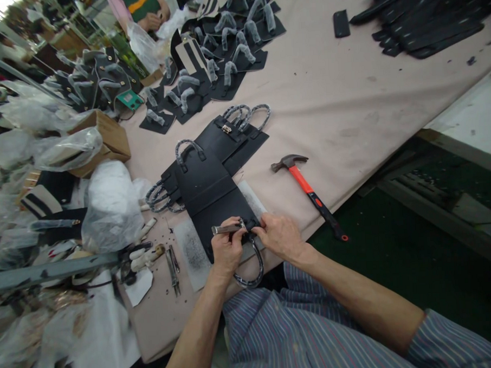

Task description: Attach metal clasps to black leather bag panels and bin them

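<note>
A black leather bag panel [213, 199] lies on the table edge in front of me, its wrapped handle [260, 267] looping toward my body. My left hand [227, 252] is closed around a slim metal punch-like tool [225, 229], which lies slanted low over the panel. The tool's right end meets a small metal fitting [243, 224]; fingers partly hide that spot. From the other side, my right hand [283, 235] pinches the panel's edge by the handle tab. Under the panel is a pale slab [189, 254]. An orange and black claw hammer [306, 189] lies to the right.
More black bag panels [217, 139] with handles lie just beyond, and several others [224, 60] are piled farther back. Pliers-like tools [173, 271] rest at left near a plastic-wrapped bundle [110, 206] and a cardboard box [109, 135]. Across the table is another person's hand [151, 21].
</note>
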`<state>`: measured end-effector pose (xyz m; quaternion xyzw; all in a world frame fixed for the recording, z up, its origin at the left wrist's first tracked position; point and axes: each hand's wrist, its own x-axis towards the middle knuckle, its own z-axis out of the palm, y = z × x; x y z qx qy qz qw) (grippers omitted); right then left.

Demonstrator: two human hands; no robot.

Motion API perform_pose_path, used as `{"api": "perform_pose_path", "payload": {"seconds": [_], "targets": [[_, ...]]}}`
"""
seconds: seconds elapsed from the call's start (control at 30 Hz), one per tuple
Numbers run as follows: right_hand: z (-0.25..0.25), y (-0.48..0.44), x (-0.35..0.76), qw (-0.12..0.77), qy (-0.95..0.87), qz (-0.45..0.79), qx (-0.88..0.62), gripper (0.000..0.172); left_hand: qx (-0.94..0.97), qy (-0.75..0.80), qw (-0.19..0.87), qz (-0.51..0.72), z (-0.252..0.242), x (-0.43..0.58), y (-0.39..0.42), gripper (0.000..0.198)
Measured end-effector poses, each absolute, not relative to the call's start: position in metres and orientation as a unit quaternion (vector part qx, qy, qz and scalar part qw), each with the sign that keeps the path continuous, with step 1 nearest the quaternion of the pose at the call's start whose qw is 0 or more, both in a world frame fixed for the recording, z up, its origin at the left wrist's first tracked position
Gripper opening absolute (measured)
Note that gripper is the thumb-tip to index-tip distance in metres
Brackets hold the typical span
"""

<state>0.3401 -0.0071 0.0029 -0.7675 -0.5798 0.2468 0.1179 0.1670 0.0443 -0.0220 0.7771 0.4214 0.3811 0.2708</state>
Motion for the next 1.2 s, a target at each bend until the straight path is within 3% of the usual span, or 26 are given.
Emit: {"api": "perform_pose_path", "payload": {"seconds": [0.43,0.63,0.77,0.93,1.2], "targets": [[0.002,-0.003,0.346,0.122,-0.569,0.28,-0.763,0.021,0.78,0.407,0.294,0.373,-0.02,0.178,0.05,0.01],[-0.006,-0.018,0.368,0.268,-0.544,0.357,-0.71,0.014,0.785,0.421,0.291,0.349,-0.014,0.183,0.048,0.013],[-0.01,-0.037,0.39,0.324,-0.51,0.264,-0.752,0.019,0.781,0.433,0.298,0.336,-0.008,0.187,0.048,0.014],[-0.016,-0.047,0.433,0.289,-0.479,0.134,-0.818,0.024,0.758,0.459,0.322,0.334,-0.006,0.187,0.049,0.012],[-0.029,-0.051,0.46,0.15,-0.5,0.085,-0.849,0.028,0.767,0.445,0.308,0.345,-0.011,0.183,0.048,0.014]]}}
